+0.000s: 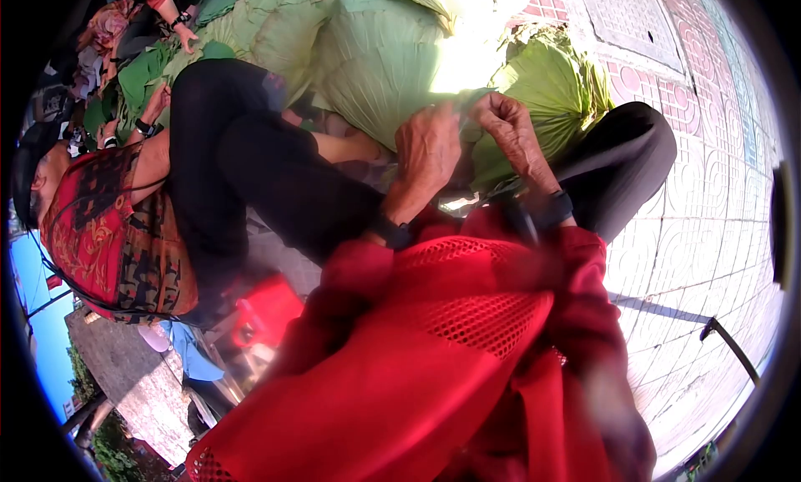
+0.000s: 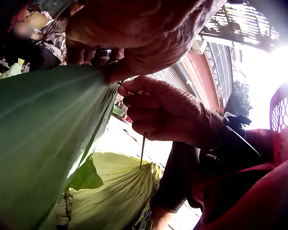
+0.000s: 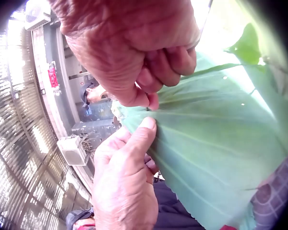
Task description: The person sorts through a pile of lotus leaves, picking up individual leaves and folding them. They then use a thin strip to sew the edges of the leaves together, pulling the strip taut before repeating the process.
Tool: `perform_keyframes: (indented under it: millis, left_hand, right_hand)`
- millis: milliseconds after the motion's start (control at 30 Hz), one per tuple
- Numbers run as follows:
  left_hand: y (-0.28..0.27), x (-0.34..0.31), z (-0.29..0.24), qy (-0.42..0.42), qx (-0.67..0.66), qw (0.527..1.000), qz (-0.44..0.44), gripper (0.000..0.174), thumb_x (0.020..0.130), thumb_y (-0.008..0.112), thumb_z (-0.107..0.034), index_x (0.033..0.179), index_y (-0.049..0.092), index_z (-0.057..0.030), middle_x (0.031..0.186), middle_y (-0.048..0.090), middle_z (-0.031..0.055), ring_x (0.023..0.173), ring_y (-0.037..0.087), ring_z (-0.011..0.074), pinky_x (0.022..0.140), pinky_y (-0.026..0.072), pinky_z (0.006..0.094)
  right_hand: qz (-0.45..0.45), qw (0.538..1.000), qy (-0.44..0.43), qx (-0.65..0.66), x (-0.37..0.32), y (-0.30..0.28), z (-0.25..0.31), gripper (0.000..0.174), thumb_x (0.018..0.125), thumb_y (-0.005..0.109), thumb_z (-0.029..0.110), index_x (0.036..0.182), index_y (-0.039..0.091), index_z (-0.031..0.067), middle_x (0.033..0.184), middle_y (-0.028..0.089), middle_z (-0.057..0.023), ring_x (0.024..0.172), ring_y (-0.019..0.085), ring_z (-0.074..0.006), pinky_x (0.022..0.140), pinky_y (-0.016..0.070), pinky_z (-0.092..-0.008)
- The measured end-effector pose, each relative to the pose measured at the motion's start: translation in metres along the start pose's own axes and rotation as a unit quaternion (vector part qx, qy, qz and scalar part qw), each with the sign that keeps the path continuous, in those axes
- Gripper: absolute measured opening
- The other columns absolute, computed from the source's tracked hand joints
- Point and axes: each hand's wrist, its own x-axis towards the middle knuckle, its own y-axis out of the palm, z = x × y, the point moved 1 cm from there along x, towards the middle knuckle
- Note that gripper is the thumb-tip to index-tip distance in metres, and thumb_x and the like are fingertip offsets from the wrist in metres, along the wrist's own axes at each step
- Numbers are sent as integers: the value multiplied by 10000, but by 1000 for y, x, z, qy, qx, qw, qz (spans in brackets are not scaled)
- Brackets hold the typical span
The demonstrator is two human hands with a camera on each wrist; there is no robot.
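Observation:
Both hands meet at the edge of a large green lotus leaf (image 3: 211,139) with spreading veins. My left hand (image 1: 427,148) pinches its gathered edge between thumb and fingers, the thumb lying along the leaf in the right wrist view. Close against those fingertips, my right hand (image 1: 513,132) has its fingers curled round a thin dark stick (image 2: 143,151), whose end sticks out below the fist in the left wrist view. Its thumb and forefinger press at the leaf edge. A folded yellow-green leaf bundle (image 1: 546,86) lies just beyond the right hand.
Wide pale leaves (image 1: 367,61) are heaped in front of my crossed legs. At the left sits another person (image 1: 125,232) in a patterned top, with other hands near green leaves. A red plastic item (image 1: 267,311) lies behind my left leg. Patterned paving (image 1: 701,232) spreads out at right.

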Motion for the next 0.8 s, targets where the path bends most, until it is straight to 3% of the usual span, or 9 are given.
perform_keyframes:
  millis: [267, 367, 533, 600, 667, 800]
  left_hand:
    - [6, -3, -3, -7, 37, 999, 18, 88, 836, 556, -90, 822, 514, -14, 678, 558, 186, 659, 562, 380, 573, 411, 480]
    - [8, -6, -7, -10, 34, 999, 28, 89, 836, 554, -92, 830, 517, -12, 682, 560, 188, 663, 563, 378, 576, 413, 476]
    - [2, -1, -7, -10, 38, 997, 59, 121, 836, 552, -104, 908, 542, -7, 729, 577, 197, 705, 567, 385, 611, 427, 470]
    - [-3, -2, -9, -25, -39, 997, 55, 208, 846, 539, -162, 976, 555, 0, 850, 591, 212, 806, 556, 395, 685, 432, 470]
    - [-9, 0, -7, -24, -106, 993, 42, 211, 854, 501, -170, 969, 545, 1, 874, 570, 215, 827, 541, 396, 722, 430, 457]
    - [-2, -4, 10, -81, -182, 977, 78, 277, 903, 405, -186, 1026, 565, 4, 907, 579, 225, 867, 553, 388, 765, 424, 455]
  right_hand:
    - [-8, 1000, 8, -28, -3, 3, 3, 142, 883, 562, 133, 763, 528, 65, 690, 489, 78, 636, 394, 6, 566, 312, -175]
    - [12, 1000, -5, -24, -5, 0, 4, 105, 880, 561, 128, 859, 568, 26, 810, 586, -5, 758, 509, -64, 679, 407, -215]
    - [-6, 997, 5, -76, -4, -6, -2, 109, 873, 563, 125, 861, 575, 17, 802, 585, 0, 747, 510, -74, 673, 409, -219]
    - [-35, 997, 19, -73, -1, 1, 6, 106, 871, 559, 109, 875, 582, 6, 799, 591, -1, 739, 512, -83, 671, 421, -236]
    - [-17, 996, -26, -88, -1, 2, 9, 97, 890, 552, 88, 894, 585, -2, 810, 600, -13, 744, 512, -82, 674, 430, -245]
    - [-6, 994, -28, -109, 2, -3, 3, 60, 880, 521, 45, 822, 526, 31, 764, 529, 13, 731, 459, -62, 687, 395, -219]
